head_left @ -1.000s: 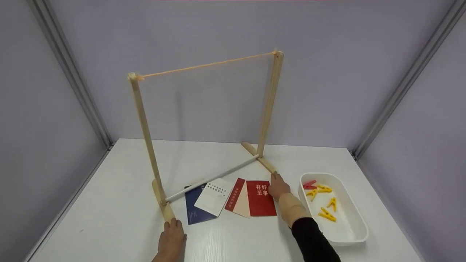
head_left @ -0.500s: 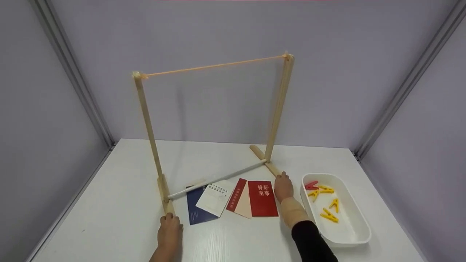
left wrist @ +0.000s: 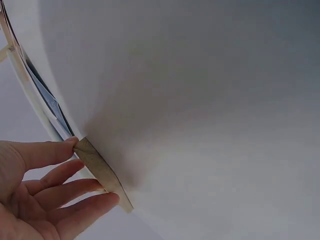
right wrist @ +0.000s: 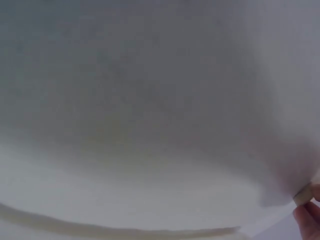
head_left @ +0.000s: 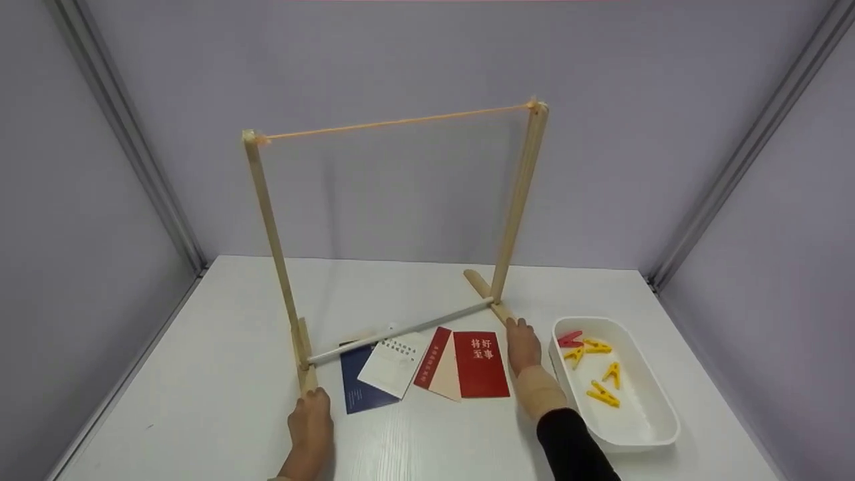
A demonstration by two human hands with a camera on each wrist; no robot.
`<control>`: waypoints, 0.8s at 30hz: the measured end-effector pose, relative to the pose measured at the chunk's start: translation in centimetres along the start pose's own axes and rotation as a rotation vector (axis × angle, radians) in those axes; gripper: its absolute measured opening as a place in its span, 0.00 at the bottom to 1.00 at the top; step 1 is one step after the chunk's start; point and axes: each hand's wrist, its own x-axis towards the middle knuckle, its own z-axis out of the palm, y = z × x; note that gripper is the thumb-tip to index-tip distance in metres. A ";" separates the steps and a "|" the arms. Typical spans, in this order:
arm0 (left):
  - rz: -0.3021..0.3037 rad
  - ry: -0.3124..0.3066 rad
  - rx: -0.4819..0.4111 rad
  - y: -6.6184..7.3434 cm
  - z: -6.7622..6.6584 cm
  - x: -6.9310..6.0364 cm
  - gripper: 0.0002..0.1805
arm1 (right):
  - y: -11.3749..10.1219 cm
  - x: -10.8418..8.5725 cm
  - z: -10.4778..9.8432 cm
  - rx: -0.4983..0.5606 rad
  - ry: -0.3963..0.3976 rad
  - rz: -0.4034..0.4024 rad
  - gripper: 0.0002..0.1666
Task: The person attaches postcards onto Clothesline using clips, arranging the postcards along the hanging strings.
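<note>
A wooden stand has two upright posts joined by an orange string at the top and a white rod low down. My left hand pinches the near end of its left foot; in the left wrist view thumb and fingertips lie on both sides of that wooden foot. At the right foot, my right hand holds the near end. Only some fingers of it show in the right wrist view, on the wood end.
Between the feet lie a blue booklet, a white one, a red-and-beige one and a red one. Right of my right forearm, a white tray contains several yellow clothespins and a red one. Grey walls enclose the table.
The stand's right side has shifted right and nearer, with my right hand moving along. Its left foot has swung slightly, and my left hand has moved a little forward. Booklets and tray stay put.
</note>
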 end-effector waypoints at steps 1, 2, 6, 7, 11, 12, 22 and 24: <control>-0.001 0.008 -0.001 0.0 0.1 0.1 0.05 | 0.0 -0.1 0.0 -0.008 0.000 0.002 0.05; 0.000 0.009 -0.003 0.0 0.2 0.1 0.05 | -0.1 -0.1 0.0 -0.021 0.000 0.006 0.06; 0.022 0.025 -0.010 0.0 0.6 0.5 0.04 | -0.2 -0.5 0.0 -0.067 0.000 0.030 0.04; 0.029 0.029 -0.011 -0.1 0.7 0.6 0.04 | -0.2 -0.6 0.0 -0.075 -0.002 0.034 0.03; 0.072 0.055 -0.022 -0.3 0.9 1.2 0.04 | -0.1 -0.8 0.0 -0.088 0.020 0.044 0.02; 0.088 0.073 -0.025 -0.4 0.9 1.4 0.05 | -0.1 -0.9 -0.1 -0.094 0.032 0.044 0.02; 0.063 0.134 -0.097 -0.6 1.2 2.9 0.04 | 0.1 -1.5 -0.5 -0.072 0.047 0.030 0.03; 0.049 0.116 -0.107 -0.8 1.0 3.1 0.03 | 0.0 -1.4 -0.6 -0.053 0.029 0.043 0.04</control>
